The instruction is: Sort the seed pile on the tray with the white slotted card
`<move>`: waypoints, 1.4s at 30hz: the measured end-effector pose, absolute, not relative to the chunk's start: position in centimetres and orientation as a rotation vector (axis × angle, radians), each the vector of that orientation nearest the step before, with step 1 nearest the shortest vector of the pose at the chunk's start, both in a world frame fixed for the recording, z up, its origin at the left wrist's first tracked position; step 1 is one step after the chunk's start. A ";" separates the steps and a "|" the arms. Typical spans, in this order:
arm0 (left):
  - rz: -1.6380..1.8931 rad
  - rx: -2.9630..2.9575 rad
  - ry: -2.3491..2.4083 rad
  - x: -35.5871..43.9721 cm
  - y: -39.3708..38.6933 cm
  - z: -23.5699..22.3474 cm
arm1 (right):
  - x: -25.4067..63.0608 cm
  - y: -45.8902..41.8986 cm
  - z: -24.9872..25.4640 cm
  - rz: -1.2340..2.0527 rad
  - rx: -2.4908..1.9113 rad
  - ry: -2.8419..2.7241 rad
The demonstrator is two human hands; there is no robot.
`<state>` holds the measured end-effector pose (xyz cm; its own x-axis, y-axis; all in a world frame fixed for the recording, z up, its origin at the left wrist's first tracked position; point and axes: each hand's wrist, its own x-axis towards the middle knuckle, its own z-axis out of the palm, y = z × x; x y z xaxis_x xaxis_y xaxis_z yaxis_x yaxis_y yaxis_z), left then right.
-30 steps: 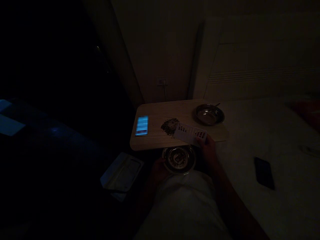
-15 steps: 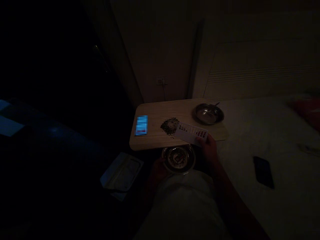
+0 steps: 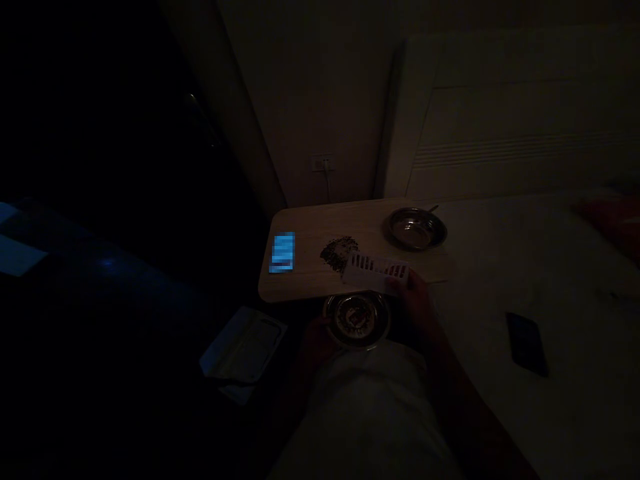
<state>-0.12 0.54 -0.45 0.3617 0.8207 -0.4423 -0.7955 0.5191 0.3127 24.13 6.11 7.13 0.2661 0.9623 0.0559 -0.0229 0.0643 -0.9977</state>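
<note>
Dimly lit room; wooden table (image 3: pixel 310 283) beside bed (image 3: pixel 550 267).

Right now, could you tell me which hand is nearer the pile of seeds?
Right. The right hand holds the card beside the pile; the left hand holds the bowl below the table edge.

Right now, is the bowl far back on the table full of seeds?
No, the far bowl looks bare inside; the seeds lie piled on the table.
</note>
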 end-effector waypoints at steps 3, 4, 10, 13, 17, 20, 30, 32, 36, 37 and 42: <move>1.012 0.042 0.592 -0.3 0.6 -0.5 | 24.4 6.0 7.1 1.030 -1.249 -1.034; 1.001 0.039 0.591 -0.3 0.6 -0.6 | 24.5 6.0 7.1 1.047 -1.244 -1.023; 1.011 0.043 0.591 -0.5 0.6 -1.0 | 25.5 6.2 7.2 0.933 -1.254 -0.844; 1.010 0.050 0.582 -0.5 0.5 -0.8 | 25.5 6.4 7.2 0.816 -1.305 -0.822; 1.019 0.053 0.586 -0.5 0.4 -0.6 | 25.1 6.5 7.0 0.802 -1.323 -0.878; 1.013 0.054 0.597 -0.3 0.4 -0.7 | 24.9 6.4 7.0 0.836 -1.317 -0.919; 1.023 0.038 0.603 -0.3 0.6 -0.9 | 25.0 6.6 6.3 0.885 -1.281 -0.946; 1.016 0.034 0.596 -0.3 0.6 -0.8 | 24.9 6.5 6.2 0.901 -1.272 -0.943; 1.020 0.025 0.604 -0.3 0.6 -0.4 | 24.9 6.3 6.6 0.976 -1.260 -0.931; 1.018 0.023 0.607 -0.3 0.6 -0.4 | 24.9 6.3 6.7 1.004 -1.254 -0.931; 1.020 0.009 0.632 -0.2 0.6 -0.3 | 25.1 6.1 6.9 1.068 -1.233 -0.950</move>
<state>-0.21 0.57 -0.25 0.3627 0.7946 -0.4869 -0.7893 0.5397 0.2927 25.10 6.14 6.89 0.2479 0.9688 -0.0062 -0.1063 0.0209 -0.9941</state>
